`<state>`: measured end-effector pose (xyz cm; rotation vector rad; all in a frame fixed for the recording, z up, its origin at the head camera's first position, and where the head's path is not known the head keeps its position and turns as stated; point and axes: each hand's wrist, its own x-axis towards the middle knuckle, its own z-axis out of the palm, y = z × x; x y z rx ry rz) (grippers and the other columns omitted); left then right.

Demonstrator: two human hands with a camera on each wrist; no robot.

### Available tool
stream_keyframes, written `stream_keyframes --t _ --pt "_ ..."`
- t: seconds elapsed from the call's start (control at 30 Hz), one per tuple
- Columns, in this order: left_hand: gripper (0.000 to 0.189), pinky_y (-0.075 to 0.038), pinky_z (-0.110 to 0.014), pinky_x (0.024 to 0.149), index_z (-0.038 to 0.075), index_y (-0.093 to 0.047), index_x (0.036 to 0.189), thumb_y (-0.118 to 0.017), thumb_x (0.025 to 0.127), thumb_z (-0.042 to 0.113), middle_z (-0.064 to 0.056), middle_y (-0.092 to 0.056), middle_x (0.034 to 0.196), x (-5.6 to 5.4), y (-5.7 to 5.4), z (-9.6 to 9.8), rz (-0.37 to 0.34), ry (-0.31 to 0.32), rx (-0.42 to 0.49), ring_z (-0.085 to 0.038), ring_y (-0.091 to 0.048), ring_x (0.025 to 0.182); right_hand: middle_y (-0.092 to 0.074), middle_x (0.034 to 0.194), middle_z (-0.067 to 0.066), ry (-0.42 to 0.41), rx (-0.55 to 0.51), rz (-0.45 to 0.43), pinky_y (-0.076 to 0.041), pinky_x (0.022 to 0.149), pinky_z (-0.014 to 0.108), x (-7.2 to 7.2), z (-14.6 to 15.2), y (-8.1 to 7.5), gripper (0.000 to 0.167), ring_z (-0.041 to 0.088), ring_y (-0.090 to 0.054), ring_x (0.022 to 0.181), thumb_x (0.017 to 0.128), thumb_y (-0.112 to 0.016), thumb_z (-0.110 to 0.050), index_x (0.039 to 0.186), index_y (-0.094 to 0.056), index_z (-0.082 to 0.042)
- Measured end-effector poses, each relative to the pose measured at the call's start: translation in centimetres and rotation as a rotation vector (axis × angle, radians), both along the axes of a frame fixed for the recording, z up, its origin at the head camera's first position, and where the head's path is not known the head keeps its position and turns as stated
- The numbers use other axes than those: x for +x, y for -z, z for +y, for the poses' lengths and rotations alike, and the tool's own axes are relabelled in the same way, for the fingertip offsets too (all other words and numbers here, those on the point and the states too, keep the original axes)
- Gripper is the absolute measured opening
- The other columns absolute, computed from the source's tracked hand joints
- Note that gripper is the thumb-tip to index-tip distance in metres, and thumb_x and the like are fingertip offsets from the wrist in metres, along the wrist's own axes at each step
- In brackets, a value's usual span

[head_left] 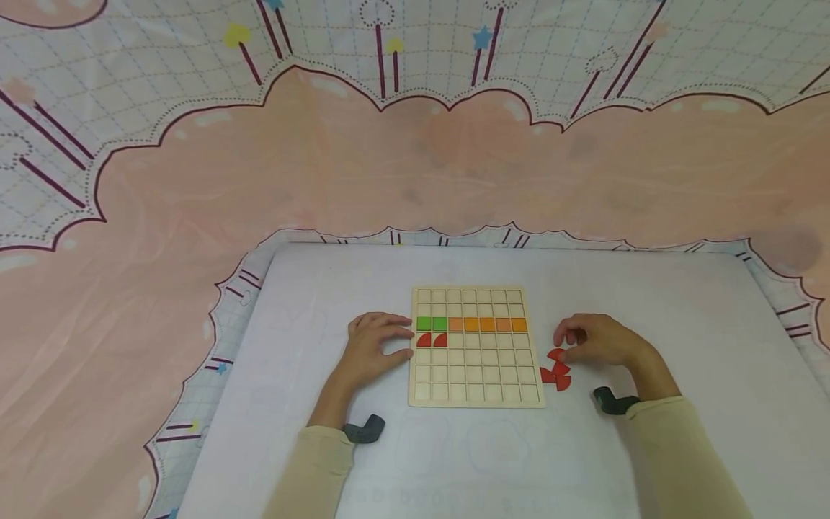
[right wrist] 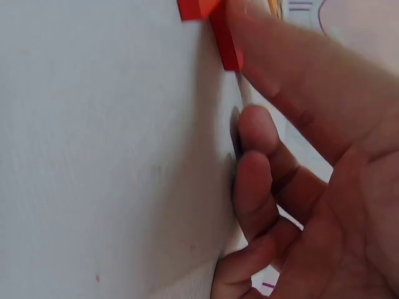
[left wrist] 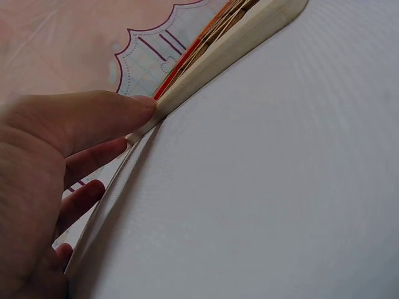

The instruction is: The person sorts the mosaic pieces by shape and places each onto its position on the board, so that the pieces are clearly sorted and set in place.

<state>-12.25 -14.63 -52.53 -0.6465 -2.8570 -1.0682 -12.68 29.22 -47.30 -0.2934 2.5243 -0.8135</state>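
Observation:
A wooden grid board [head_left: 476,375] lies on the white table. One of its rows holds two green squares [head_left: 431,324] and several orange squares [head_left: 488,324]. Below the green ones sit two red quarter-circle pieces [head_left: 441,340]. My left hand [head_left: 376,349] is at the board's left edge, fingers spread, its thumb touching the rim in the left wrist view. To the right of the board my right hand [head_left: 599,340] is over a small cluster of loose red quarter-circle pieces [head_left: 563,383]. Its thumb [right wrist: 293,68] touches one red piece [right wrist: 225,47], while the other fingers curl loosely apart from it.
The white table [head_left: 324,288] surrounds the board. A patterned pink and white cloth [head_left: 389,173] covers the area behind and to the sides. Dark wrist straps or mounts [head_left: 366,429] stick out beside both sleeves.

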Motion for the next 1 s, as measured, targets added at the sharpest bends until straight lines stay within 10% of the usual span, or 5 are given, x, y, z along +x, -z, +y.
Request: stream_keyframes --t 0.37,1.0 --pt "0.028 -0.021 -0.055 0.115 0.023 -0.078 0.108 -0.085 0.082 0.029 0.004 -0.069 0.132 -0.02 0.05 0.00 0.005 0.005 0.001 -0.023 -0.051 0.129 -0.057 0.083 0.000 0.038 -0.002 0.030 -0.042 0.068 0.031 -0.01 -0.25 -0.27 0.032 0.019 -0.052 0.082 0.090 -0.077 -0.027 0.114 -0.062 -0.015" --pt "0.028 -0.021 -0.056 0.115 0.023 -0.078 0.108 -0.085 0.081 0.029 0.004 -0.069 0.131 0.01 0.04 -0.07 0.010 0.004 0.015 -0.024 -0.052 0.129 -0.064 0.090 0.000 0.124 0.018 0.135 -0.047 0.075 0.031 0.63 -0.66 0.42 0.023 0.023 -0.054 0.092 0.084 -0.083 -0.027 0.100 -0.071 -0.017"
